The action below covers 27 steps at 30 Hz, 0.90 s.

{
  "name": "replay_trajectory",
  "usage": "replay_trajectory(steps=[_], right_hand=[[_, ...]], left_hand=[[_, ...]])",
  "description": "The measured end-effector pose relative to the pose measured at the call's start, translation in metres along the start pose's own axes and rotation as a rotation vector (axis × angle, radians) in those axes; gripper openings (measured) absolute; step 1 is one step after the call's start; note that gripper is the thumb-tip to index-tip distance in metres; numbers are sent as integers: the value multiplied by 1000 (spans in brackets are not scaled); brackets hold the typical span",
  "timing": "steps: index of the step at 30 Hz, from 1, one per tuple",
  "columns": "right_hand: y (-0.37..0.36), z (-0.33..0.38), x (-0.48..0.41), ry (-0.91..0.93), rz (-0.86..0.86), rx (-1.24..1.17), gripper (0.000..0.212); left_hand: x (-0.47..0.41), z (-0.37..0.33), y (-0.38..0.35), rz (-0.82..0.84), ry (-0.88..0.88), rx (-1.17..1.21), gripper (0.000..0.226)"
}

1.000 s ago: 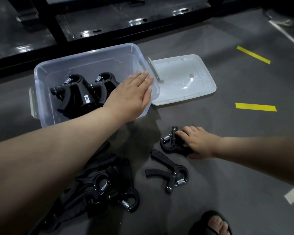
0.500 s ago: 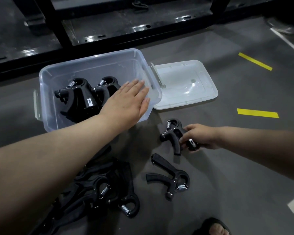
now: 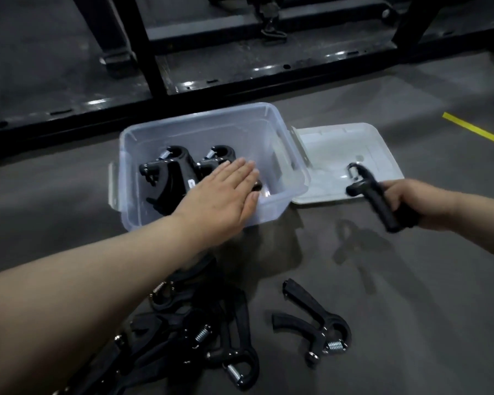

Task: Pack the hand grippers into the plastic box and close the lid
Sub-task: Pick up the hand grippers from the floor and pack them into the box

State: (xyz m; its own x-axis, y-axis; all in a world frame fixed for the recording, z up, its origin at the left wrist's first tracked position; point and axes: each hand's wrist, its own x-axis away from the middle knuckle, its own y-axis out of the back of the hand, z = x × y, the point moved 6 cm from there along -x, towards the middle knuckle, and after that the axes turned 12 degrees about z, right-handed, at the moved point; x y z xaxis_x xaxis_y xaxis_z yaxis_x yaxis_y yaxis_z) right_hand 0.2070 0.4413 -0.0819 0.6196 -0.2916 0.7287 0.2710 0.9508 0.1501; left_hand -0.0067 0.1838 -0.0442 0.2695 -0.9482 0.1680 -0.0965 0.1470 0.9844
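right hand [image 3: 422, 203], fingers curled round one hand gripper [image 3: 374, 195], had lifted it off the floor, right of the plastic box [image 3: 268, 212]; flat left hand [image 3: 223, 195] lay over those packed; insertion likely next.

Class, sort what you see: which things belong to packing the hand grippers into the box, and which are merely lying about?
Job: plastic box; lid, off beside it; packed grippers; held gripper in the right hand; single gripper on the floor; gripper pile; left hand, flat over the box.

Lying about: yellow tape; black metal frame.
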Motion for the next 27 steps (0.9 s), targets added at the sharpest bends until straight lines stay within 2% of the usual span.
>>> replay_trajectory(steps=[2, 4, 7, 9, 14, 17, 20, 22, 24, 25, 27], right_hand=[[-1, 28, 5, 111, 17, -173, 42], [-20, 61, 10, 186, 93, -234, 36], [-73, 110, 10, 243, 246, -166, 26], [-109, 133, 1, 231, 281, -80, 13], [-167, 158, -34, 201, 173, 44, 9], [-180, 165, -50, 216, 85, 104, 9], [-189, 170, -62, 249, 68, 128, 9], [-191, 171, -72, 252, 3, 352, 12], [-190, 169, -78, 196, -136, 672, 27], [-192, 167, -77, 175, -141, 702, 32], [-195, 163, -79, 187, -77, 607, 27]], left_hand=[[11, 12, 0, -10, 44, -1, 61], [21, 24, 0, -24, 128, 21, 61], [29, 37, 0, -23, 271, 98, 64], [30, 40, -1, -17, 323, 138, 63], [31, 43, 0, -22, 366, 239, 61], [33, 43, 3, -45, 370, 268, 60], [32, 44, 1, -63, 401, 264, 62], [30, 44, 0, -34, 403, 242, 62], [29, 44, -2, -12, 404, 231, 61], [29, 44, -2, -4, 407, 233, 61], [29, 45, -2, 7, 415, 251, 61]])
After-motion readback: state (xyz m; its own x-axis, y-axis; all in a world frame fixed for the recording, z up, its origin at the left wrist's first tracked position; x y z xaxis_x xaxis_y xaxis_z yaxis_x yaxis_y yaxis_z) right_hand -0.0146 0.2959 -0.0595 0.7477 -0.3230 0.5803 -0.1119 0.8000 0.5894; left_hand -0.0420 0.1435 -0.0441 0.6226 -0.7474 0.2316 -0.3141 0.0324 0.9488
